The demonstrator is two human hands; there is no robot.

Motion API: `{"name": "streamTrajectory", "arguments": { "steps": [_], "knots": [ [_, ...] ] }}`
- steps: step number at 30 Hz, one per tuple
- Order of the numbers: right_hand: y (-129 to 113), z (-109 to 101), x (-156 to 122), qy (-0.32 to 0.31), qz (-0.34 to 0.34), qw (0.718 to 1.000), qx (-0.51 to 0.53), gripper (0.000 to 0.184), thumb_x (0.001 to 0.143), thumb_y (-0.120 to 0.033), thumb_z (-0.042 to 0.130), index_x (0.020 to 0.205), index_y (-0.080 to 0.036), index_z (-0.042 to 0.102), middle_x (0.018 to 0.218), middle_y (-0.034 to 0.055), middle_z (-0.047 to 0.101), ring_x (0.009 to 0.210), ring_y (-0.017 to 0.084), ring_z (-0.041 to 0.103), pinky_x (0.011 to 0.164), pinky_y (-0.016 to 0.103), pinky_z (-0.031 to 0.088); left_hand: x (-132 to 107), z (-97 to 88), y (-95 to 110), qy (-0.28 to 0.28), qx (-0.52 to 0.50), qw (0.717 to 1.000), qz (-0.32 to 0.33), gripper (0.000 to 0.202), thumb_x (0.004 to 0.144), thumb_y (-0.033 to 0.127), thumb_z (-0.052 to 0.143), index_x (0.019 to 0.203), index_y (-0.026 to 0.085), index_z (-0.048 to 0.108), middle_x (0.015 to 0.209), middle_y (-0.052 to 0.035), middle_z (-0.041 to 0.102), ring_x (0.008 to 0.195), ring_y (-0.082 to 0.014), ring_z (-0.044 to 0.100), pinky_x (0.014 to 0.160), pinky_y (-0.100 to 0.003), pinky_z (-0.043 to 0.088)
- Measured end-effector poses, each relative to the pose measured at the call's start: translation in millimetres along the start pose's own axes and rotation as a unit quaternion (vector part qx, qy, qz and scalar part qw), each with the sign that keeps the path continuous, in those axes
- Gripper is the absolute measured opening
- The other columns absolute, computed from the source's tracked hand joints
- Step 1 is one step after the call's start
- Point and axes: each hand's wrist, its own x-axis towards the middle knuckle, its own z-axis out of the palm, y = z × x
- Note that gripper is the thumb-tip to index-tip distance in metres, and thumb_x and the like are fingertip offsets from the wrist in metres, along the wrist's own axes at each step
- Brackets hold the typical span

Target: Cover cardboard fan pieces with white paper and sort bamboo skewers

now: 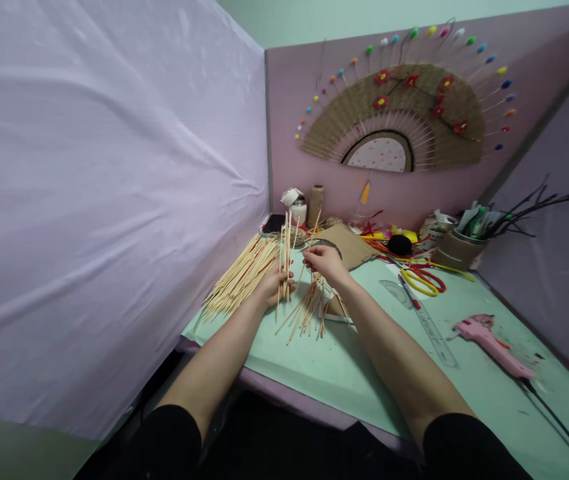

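My left hand (275,283) is closed round a small bunch of thin wooden sticks (287,250), held upright above the table. Just to its right, my right hand (325,259) pinches a single wooden stick (314,233) between thumb and fingers. A large pile of long wooden sticks (237,280) lies to the left of my left hand. Below my right hand, a loose heap of shorter sticks (307,310) is spread on the table, partly over a brown and white piece (335,307) that my forearm partly hides.
A pink glue gun (497,347) with its cord lies at the right. Nearer the middle are yellow-handled scissors (419,283), a clear ruler (437,333) and a protractor (394,292). Cardboard (349,243) lies behind. A stick fan (414,83) hangs on the back panel.
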Motion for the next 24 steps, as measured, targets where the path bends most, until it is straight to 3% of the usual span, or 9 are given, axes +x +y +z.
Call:
{"name": "streamTrajectory", "arguments": {
  "steps": [2, 4, 8, 10, 14, 16, 20, 24],
  "knots": [
    [-4, -10, 2, 0.013, 0.021, 1.000, 0.001, 0.007, 0.073, -0.021, 0.065, 0.071, -0.014, 0.061, 0.059, 0.0028, 0.064, 0.049, 0.008, 0.055, 0.044, 0.017, 0.042, 1, 0.6, 2, 0.007, -0.007, 1.000, -0.011, 0.033, 0.075, 0.002, 0.053, 0.102, 0.020, 0.049, 0.061, 0.0073, 0.046, 0.037, -0.0014, 0.034, 0.037, -0.010, 0.024],
    [-8, -20, 3, 0.006, 0.061, 0.998, -0.023, 0.013, 0.071, -0.018, 0.069, 0.080, -0.014, 0.061, 0.056, 0.0029, 0.064, 0.047, 0.010, 0.056, 0.042, 0.018, 0.043, 1, 1.3, 3, 0.016, -0.006, 1.000, -0.007, 0.031, 0.075, 0.003, 0.052, 0.101, 0.020, 0.049, 0.061, 0.0075, 0.046, 0.035, -0.0009, 0.028, 0.036, -0.010, 0.014],
    [-8, -29, -1, -0.049, 0.118, 0.980, -0.149, 0.052, 0.064, -0.009, 0.075, 0.112, -0.011, 0.056, 0.047, -0.0002, 0.061, 0.044, 0.016, 0.058, 0.041, 0.023, 0.046, -1, 3.1, 3, 0.019, 0.007, 0.999, 0.031, 0.028, 0.081, 0.013, 0.053, 0.108, 0.020, 0.050, 0.061, 0.0064, 0.047, 0.036, -0.0019, 0.028, 0.037, -0.011, 0.014],
    [-5, -26, -3, -0.090, 0.121, 0.959, -0.240, 0.062, 0.062, -0.008, 0.075, 0.120, -0.010, 0.054, 0.045, -0.0024, 0.059, 0.042, 0.017, 0.058, 0.042, 0.024, 0.046, -2, 3.6, 3, 0.009, 0.016, 0.999, 0.047, 0.027, 0.084, 0.018, 0.054, 0.111, 0.020, 0.051, 0.061, 0.0060, 0.047, 0.037, -0.0022, 0.028, 0.038, -0.012, 0.014],
    [-3, -18, -9, -0.192, 0.129, 0.903, -0.362, 0.061, 0.062, -0.013, 0.077, 0.119, -0.011, 0.056, 0.046, -0.0028, 0.060, 0.041, 0.016, 0.059, 0.044, 0.023, 0.047, -4, 3.4, 2, -0.014, 0.028, 0.996, 0.081, 0.031, 0.086, 0.022, 0.053, 0.117, 0.019, 0.050, 0.062, 0.0054, 0.047, 0.038, -0.0025, 0.027, 0.039, -0.013, 0.016],
    [-5, -16, -10, -0.221, 0.127, 0.891, -0.376, 0.051, 0.067, -0.022, 0.077, 0.114, -0.011, 0.059, 0.046, -0.0011, 0.061, 0.041, 0.016, 0.059, 0.044, 0.024, 0.046, -4, 3.2, 2, -0.025, 0.028, 0.995, 0.094, 0.032, 0.087, 0.024, 0.053, 0.119, 0.019, 0.050, 0.062, 0.0052, 0.047, 0.039, -0.0025, 0.026, 0.040, -0.013, 0.017],
    [-10, -15, -9, -0.186, 0.066, 0.922, -0.333, 0.026, 0.079, -0.037, 0.068, 0.088, -0.014, 0.063, 0.052, 0.0034, 0.064, 0.043, 0.015, 0.058, 0.045, 0.023, 0.045, -5, 3.5, 1, -0.053, 0.036, 0.991, 0.113, 0.034, 0.086, 0.028, 0.057, 0.118, 0.020, 0.050, 0.063, 0.0053, 0.047, 0.039, -0.0027, 0.027, 0.040, -0.014, 0.017],
    [-12, -10, -5, -0.077, -0.021, 0.972, -0.222, 0.028, 0.084, -0.043, 0.059, 0.076, -0.017, 0.061, 0.065, 0.0043, 0.068, 0.049, 0.010, 0.057, 0.044, 0.019, 0.041, -6, 4.2, -1, -0.085, 0.050, 0.988, 0.122, 0.033, 0.083, 0.033, 0.063, 0.109, 0.019, 0.050, 0.063, 0.0062, 0.046, 0.041, -0.0027, 0.030, 0.041, -0.014, 0.018]
  ]
}}
